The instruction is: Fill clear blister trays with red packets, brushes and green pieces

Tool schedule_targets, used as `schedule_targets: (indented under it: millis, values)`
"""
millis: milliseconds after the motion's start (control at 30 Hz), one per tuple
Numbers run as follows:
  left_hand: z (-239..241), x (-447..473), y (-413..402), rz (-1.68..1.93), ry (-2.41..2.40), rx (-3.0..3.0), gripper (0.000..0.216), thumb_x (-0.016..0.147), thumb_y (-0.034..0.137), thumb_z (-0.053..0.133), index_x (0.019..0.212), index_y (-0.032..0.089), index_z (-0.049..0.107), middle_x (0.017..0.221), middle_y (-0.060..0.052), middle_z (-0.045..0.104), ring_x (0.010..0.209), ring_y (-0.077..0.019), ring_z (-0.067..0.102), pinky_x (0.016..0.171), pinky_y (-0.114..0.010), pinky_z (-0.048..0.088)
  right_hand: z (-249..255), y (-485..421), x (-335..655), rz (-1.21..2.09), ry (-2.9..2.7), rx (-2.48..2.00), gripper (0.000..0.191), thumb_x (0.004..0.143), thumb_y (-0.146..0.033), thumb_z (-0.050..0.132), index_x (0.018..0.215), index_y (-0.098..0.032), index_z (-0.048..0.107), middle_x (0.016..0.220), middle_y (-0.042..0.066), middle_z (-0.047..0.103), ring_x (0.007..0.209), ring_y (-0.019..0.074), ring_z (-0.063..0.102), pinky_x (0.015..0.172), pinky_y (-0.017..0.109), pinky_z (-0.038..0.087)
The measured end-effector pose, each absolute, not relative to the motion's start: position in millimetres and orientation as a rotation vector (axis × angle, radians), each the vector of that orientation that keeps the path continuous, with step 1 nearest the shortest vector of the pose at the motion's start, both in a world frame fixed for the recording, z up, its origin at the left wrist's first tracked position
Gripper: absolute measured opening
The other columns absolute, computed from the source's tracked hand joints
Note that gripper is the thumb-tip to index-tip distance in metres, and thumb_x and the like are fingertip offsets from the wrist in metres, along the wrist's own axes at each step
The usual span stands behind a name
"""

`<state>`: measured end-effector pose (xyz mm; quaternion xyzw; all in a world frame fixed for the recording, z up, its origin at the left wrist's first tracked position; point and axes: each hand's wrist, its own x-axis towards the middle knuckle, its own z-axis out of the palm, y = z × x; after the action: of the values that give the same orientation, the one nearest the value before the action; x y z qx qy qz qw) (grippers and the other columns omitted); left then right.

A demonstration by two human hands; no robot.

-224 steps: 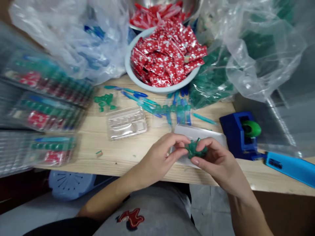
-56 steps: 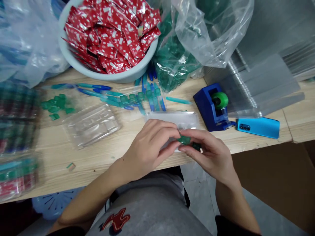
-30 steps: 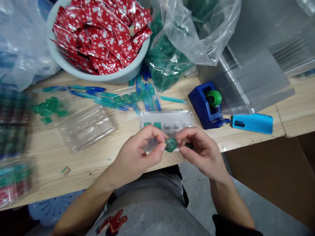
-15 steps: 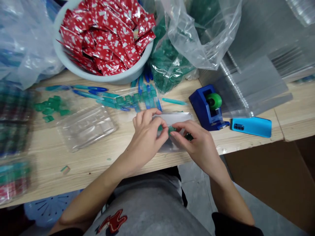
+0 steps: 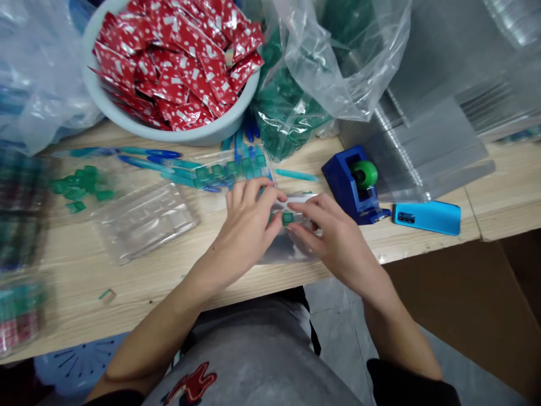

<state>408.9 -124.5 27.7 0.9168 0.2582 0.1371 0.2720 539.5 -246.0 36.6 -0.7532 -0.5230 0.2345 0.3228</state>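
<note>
My left hand (image 5: 249,220) and my right hand (image 5: 329,228) face each other over a clear plastic tray (image 5: 281,251) near the table's front edge. A small translucent green block (image 5: 287,217) sits at the right hand's thumb and index fingertips, which close around it. My left thumb and index finger are parted, with a bit of green showing behind them. The fingers cover much of the tray, so its other contents are partly hidden. To the left lies another clear moulded tray (image 5: 146,223).
Behind are blue pens (image 5: 147,163), loose green blocks (image 5: 80,183) and a basin (image 5: 203,135) of red packets. A blue tape dispenser (image 5: 350,183), a blue phone (image 5: 426,217) and stacked clear trays (image 5: 422,146) lie right. Filled packs (image 5: 21,316) stand left.
My left thumb and index finger have parted from the pinch at the green block, and the block now shows more plainly at my right fingertips. The view has shifted slightly.
</note>
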Motion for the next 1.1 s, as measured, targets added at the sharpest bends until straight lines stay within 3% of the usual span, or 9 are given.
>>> schedule_targets:
  millis: [133,233,333,433,567,700,767,933,1100]
  values:
    - [38,406,-127,0.593,0.442,2.341,0.015,0.096,0.015,0.05,0.104,0.023,0.059,0.111,-0.004,0.06,0.109,-0.0188,0.057,0.095,-0.037,0.047,45,-256,553,0.967,-0.956,-1.524,0.045,0.086,-0.013,0.047,0.129,-0.025,0.05,0.124,0.007,0.059,0.107,0.0162,0.061,0.087,0.031,0.055]
    - [42,409,-133,0.643,0.266,2.375,0.016,0.095,0.017,0.054,0.109,0.021,0.058,0.111,-0.006,0.062,0.105,-0.0186,0.058,0.093,-0.036,0.047,47,-260,552,1.123,-0.848,-1.366,0.055,0.083,-0.012,0.049,0.136,-0.027,0.044,0.13,0.006,0.059,0.118,0.0172,0.06,0.094,0.032,0.055]
    - [41,412,-137,0.604,0.221,2.394,0.017,0.095,0.018,0.054,0.112,0.019,0.058,0.114,-0.008,0.062,0.107,-0.02,0.057,0.092,-0.037,0.047,48,-260,548,1.131,-0.84,-1.319,0.058,0.086,-0.012,0.05,0.14,-0.03,0.041,0.137,0.005,0.057,0.125,0.017,0.058,0.098,0.033,0.054]
    - [40,411,-136,0.566,0.244,2.323,0.013,0.095,0.02,0.056,0.108,0.021,0.058,0.11,-0.006,0.063,0.105,-0.0186,0.058,0.091,-0.036,0.048,49,-261,547,1.11,-0.857,-1.273,0.051,0.09,-0.012,0.051,0.137,-0.031,0.047,0.139,0.003,0.056,0.128,0.0163,0.056,0.1,0.032,0.054]
    - [42,409,-133,0.583,0.301,2.195,0.005,0.095,0.024,0.058,0.1,0.022,0.059,0.096,-0.001,0.066,0.092,-0.0152,0.061,0.082,-0.031,0.05,52,-265,545,1.11,-0.857,-1.337,0.034,0.09,-0.018,0.061,0.123,-0.026,0.063,0.129,0.003,0.065,0.11,0.0145,0.067,0.09,0.028,0.059]
    - [43,411,-134,0.578,0.325,2.156,0.009,0.096,0.021,0.055,0.092,0.02,0.063,0.088,0.0,0.069,0.085,-0.0131,0.063,0.078,-0.028,0.05,49,-265,540,0.945,-0.832,-1.414,0.027,0.087,-0.019,0.067,0.113,-0.026,0.069,0.112,0.001,0.071,0.093,0.0123,0.07,0.078,0.024,0.059]
    - [42,411,-134,0.587,0.329,2.167,0.014,0.097,0.02,0.052,0.091,0.02,0.065,0.088,0.0,0.071,0.086,-0.0131,0.063,0.08,-0.028,0.05,45,-265,542,0.784,-0.944,-1.499,0.024,0.088,-0.017,0.065,0.11,-0.025,0.07,0.108,0.001,0.072,0.095,0.0126,0.069,0.079,0.024,0.058]
    - [33,408,-130,0.562,0.472,2.22,0.022,0.099,0.026,0.05,0.113,0.02,0.065,0.106,-0.004,0.072,0.099,-0.0169,0.064,0.089,-0.033,0.05,33,-265,557,0.34,-1.427,-1.77,0.018,0.088,-0.013,0.064,0.105,-0.019,0.068,0.1,0.005,0.071,0.094,0.0164,0.066,0.084,0.031,0.056]
    - [24,401,-127,0.533,0.492,2.283,0.021,0.098,0.023,0.05,0.109,0.018,0.067,0.102,-0.004,0.071,0.099,-0.0173,0.062,0.089,-0.034,0.05,42,-261,564,0.226,-1.706,-1.877,0.011,0.089,-0.014,0.062,0.1,-0.012,0.065,0.092,0.009,0.068,0.087,0.019,0.062,0.075,0.031,0.054]
